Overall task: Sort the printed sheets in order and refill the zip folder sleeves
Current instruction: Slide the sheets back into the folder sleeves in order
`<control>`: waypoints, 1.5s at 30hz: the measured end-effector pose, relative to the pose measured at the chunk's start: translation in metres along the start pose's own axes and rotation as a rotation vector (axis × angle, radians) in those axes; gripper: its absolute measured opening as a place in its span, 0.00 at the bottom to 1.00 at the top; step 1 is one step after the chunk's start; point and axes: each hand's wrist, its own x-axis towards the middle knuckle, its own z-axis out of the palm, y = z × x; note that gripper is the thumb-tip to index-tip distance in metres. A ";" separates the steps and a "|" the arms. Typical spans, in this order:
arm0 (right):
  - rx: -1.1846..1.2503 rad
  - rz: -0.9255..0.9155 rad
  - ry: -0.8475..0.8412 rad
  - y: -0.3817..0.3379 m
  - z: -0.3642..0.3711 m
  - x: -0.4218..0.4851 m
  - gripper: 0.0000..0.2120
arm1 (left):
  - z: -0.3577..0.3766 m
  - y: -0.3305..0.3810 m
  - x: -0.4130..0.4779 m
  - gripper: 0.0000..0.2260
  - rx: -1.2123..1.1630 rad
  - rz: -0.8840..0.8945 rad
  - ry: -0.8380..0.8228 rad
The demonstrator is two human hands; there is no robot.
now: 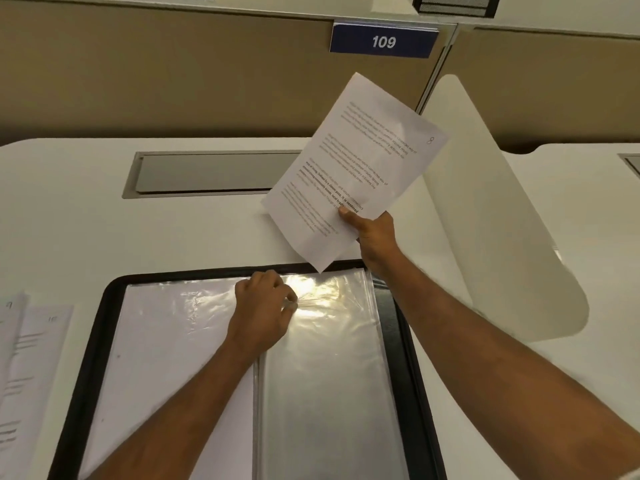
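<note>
At the far left, loose sheets [31,358] lay on the white worktop [69,209], overlapping one another, with grey lines of print and handwritten numbers at their upper corners too faint to read with certainty. Just beside them the zip folder [93,341] lay open and flat, its black rim framing two pages. The left page was a filled sleeve [166,341] with a white sheet showing through the plastic.

The left hand [263,313] reached in over the folder's spine. Its fingers were curled and pinched the plastic of the clear sleeve [332,375] near its top edge, where the film was puckered and caught a bright glare. That sleeve formed the right page and looked grey and see-through, with several more plastic edges stacked at its right side.

Behind the folder, a grey metal hatch [207,173] sat recessed in the worktop, and a tan partition [173,81] rose beyond it.

Further right, the right hand [374,240] held a printed sheet [349,168] up off the worktop, gripping it by the lower edge with the thumb pressed on the printed face and the fingers hidden behind. The sheet was tilted to the right, bore several paragraphs of text and a handwritten 8 at its upper right corner, and its lowest corner hung over the folder's top rim.

Above it, a blue sign [383,41] reading 109 hung on the partition. At the right, a white rounded divider panel [491,216] stood upright on the worktop.
</note>
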 end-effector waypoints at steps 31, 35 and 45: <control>-0.311 0.251 -0.377 0.014 -0.040 0.006 0.25 | -0.014 -0.017 0.024 0.11 0.100 0.117 -0.151; -0.327 0.303 -0.440 0.008 -0.050 0.012 0.24 | -0.027 -0.020 0.034 0.09 0.009 0.133 -0.196; -0.422 0.414 -0.484 0.001 -0.063 0.022 0.24 | -0.052 -0.036 0.060 0.15 0.060 0.156 -0.420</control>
